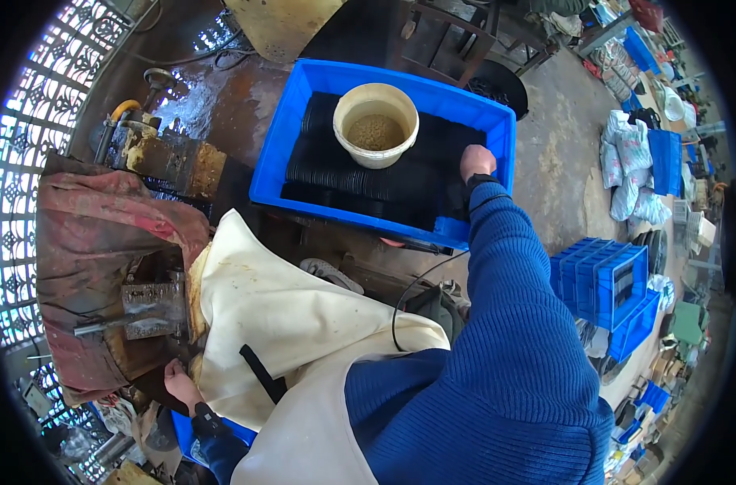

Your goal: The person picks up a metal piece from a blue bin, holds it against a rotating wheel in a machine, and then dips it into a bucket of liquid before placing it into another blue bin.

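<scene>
Red cloth (117, 218) draped over machine, far left. Left hand (182, 385) low beside it, near cream apron (279, 295); fingers curled, can't tell if gripping. Blue crate (281, 141) ahead: thin black plates (336, 174) in rows, cream bucket (368, 157) on top. Right hand (476, 162) at crate's right end, over plates; fingers bunched, grip hidden, can't tell.

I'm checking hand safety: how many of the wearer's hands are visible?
2: the right hand at the right end of the blue bin, the left hand beside the cream apron.
</scene>
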The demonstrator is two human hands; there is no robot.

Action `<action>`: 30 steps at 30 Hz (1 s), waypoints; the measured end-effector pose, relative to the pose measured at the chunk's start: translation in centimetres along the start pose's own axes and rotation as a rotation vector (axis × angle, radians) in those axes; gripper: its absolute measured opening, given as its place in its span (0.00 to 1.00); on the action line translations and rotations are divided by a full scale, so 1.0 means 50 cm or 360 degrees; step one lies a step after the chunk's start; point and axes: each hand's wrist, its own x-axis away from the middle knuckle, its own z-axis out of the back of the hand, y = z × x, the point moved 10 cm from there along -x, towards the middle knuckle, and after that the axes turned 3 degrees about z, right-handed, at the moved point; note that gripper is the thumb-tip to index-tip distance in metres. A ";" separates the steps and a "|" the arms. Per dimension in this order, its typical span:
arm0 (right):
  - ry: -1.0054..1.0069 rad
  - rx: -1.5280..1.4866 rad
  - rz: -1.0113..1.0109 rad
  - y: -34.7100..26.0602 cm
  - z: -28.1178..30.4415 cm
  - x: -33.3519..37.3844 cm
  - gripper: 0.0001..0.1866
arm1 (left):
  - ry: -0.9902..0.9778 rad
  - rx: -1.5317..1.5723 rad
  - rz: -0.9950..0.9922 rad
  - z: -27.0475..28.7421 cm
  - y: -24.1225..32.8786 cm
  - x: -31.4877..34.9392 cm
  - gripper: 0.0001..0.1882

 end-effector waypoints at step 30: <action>0.0825 -0.0974 0.1228 -0.422 0.460 0.441 0.16 | 0.0397 -0.0476 0.0023 0.058 0.141 0.066 0.11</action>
